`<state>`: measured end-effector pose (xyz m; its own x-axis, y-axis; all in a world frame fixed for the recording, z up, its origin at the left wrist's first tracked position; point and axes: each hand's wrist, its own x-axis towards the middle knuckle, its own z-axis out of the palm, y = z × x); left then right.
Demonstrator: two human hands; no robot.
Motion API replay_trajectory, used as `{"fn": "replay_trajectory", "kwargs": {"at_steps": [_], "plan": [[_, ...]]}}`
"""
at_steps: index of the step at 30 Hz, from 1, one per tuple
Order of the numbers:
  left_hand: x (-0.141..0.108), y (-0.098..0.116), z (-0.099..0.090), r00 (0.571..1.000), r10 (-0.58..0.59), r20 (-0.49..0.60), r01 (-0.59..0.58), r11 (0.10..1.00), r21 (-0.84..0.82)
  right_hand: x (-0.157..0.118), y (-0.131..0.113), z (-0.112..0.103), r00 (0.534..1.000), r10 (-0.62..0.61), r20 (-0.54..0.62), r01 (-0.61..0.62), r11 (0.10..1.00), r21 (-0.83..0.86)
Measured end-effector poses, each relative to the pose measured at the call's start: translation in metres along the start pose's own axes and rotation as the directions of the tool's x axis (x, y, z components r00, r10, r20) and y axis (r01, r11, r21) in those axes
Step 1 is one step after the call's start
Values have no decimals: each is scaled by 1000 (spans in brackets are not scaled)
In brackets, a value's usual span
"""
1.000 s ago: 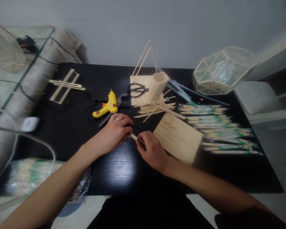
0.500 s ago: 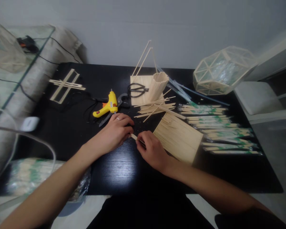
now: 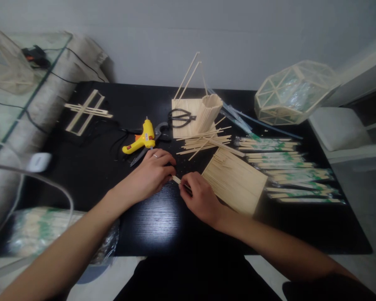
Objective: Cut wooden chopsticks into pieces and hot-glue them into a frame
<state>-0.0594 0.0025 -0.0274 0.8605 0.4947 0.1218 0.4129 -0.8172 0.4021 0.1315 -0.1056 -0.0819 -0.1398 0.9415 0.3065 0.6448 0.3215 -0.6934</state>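
Observation:
Between my two hands, low over the black table, is a short piece of pale wooden sticks. My left hand, with a ring on one finger, is closed on its left end. The fingers of my right hand pinch the other end, and both ends are hidden by fingers. Just beyond my left hand lie a yellow glue gun and dark-handled pliers. A flat panel of wooden sticks lies right beside my right hand.
Loose sticks lie ahead, before a stick-built cylinder on a square base, with black-handled scissors. Bagged stick bundles line the right. A stick cross frame, a polyhedral frame and a plastic bag stand around.
Almost nothing differs. Both hands keep the same hold on the wooden piece, and the view has shifted only slightly.

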Motion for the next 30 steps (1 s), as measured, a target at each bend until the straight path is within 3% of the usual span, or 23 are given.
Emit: {"fn": "replay_trajectory", "kwargs": {"at_steps": [30], "plan": [[-1, 0, 0, 1000, 13, 3, -13, 1000, 17, 1, 0, -1, 1000, -26, -10, 26, 999, -25]]}}
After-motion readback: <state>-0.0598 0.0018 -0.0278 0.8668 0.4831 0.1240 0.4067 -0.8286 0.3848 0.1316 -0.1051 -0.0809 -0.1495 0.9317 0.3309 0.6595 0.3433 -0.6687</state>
